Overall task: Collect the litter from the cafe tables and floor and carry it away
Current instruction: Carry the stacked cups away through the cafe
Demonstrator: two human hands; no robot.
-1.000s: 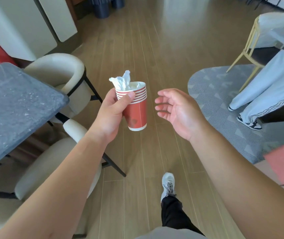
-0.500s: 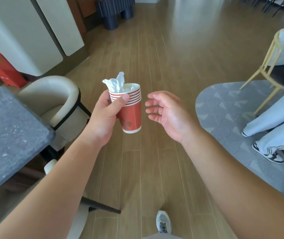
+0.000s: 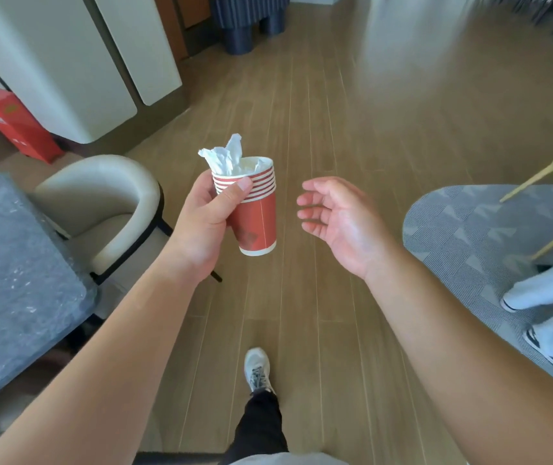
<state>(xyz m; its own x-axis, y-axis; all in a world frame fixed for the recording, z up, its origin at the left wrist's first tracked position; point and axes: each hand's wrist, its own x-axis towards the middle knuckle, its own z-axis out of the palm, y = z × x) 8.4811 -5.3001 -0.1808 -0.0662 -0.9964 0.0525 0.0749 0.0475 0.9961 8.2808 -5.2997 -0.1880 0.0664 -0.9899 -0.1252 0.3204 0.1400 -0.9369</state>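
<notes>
Litter: stack of nested red paper cups (image 3: 256, 218), crumpled white tissue (image 3: 226, 156) stuffed in the top cup, carried in the air over the wooden floor (image 3: 352, 129), clear of any surface.

Left to right:
- Grey stone surface (image 3: 17, 280), left edge of view; no litter seen on the visible part.
- Cream tub chair (image 3: 101, 193), tucked at the surface's far corner.
- Left hand (image 3: 208, 223): fingers and thumb wrapped round the cups near the rims, stack slightly tilted, likely so the tissue stays in.
- Right hand (image 3: 339, 216): just beside the cups, fingers loosely spread, holding nothing; probably free for the next piece.
- Patterned grey rug (image 3: 469, 236), right, with another person's legs (image 3: 550, 313) on it.

Judged stage: carrying away.
</notes>
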